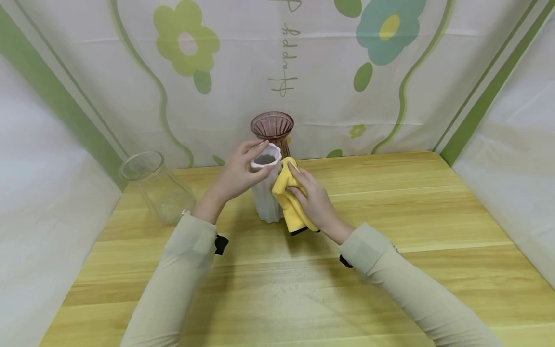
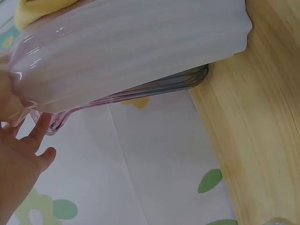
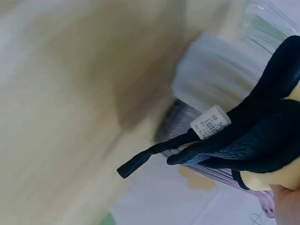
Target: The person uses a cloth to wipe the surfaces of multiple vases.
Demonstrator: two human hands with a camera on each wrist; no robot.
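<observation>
A white fluted vase (image 1: 265, 205) stands upright on the wooden table. My left hand (image 1: 237, 172) holds its scalloped rim, thumb on the near side and fingers across the far side. In the left wrist view, glossy streaks show on the upper part of the vase (image 2: 140, 51). My right hand (image 1: 318, 202) grips a folded yellow cloth (image 1: 291, 205) against the vase's right side. Its dark edging and a white barcode label (image 3: 211, 123) hang down in the right wrist view. Just behind the white vase is a purple ribbed glass vase (image 1: 272, 126), partly hidden.
A clear glass vase (image 1: 169, 195) stands on the left of the table (image 1: 416, 207), near my left forearm. Behind the table hangs a white curtain (image 1: 316, 72) with flower prints, and pale curtains enclose both sides.
</observation>
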